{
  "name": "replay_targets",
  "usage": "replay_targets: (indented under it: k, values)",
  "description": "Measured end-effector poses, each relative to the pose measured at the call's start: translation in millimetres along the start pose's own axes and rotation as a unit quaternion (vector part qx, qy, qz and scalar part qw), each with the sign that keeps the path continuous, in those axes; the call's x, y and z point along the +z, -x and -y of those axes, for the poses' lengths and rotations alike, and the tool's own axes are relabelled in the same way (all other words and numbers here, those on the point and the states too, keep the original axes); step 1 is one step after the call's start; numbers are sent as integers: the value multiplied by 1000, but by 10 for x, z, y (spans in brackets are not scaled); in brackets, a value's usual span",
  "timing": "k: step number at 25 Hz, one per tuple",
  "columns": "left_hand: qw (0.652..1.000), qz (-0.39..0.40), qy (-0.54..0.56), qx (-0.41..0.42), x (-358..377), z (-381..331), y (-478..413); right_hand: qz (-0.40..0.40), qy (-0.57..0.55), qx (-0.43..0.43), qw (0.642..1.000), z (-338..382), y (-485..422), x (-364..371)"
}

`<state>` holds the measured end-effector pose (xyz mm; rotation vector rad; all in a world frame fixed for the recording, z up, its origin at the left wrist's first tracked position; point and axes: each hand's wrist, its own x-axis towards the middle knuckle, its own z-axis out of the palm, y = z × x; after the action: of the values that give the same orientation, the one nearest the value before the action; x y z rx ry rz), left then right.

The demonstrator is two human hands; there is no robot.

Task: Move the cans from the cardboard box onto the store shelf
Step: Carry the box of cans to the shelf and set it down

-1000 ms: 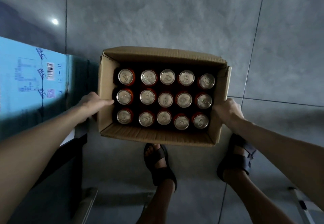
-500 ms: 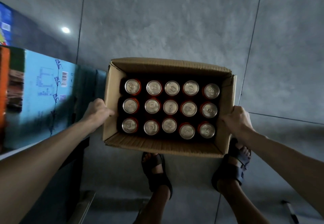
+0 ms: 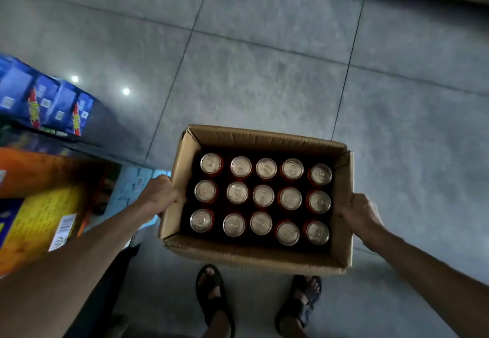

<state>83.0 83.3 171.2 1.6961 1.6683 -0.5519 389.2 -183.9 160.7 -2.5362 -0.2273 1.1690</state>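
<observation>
Carrying the cardboard box above the floor, left hand and right hand gripping its side walls, fingers curled; cans upright inside. Hold level, set down gently near the shelf before unloading.

Open brown cardboard box, carried level above the floor, long side across the view. Fifteen cans stand upright inside in three rows of five, silver tops with pull tabs up, red sides barely showing, packed close
</observation>
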Motion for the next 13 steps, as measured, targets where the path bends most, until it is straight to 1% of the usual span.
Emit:
replay_targets:
  k: [3,6,13]
  values:
    - [999,4,36,4,-518,-473,141,-5,13,-26,1000,579,-6,-595]
    - [999,-12,42,3,-983,-890,0,-15,30,-38,999,1193,-179,-953]
    - [997,-4,80,7,-2081,-1521,-883,-17,28,-42,999,2672,-828,-1150]
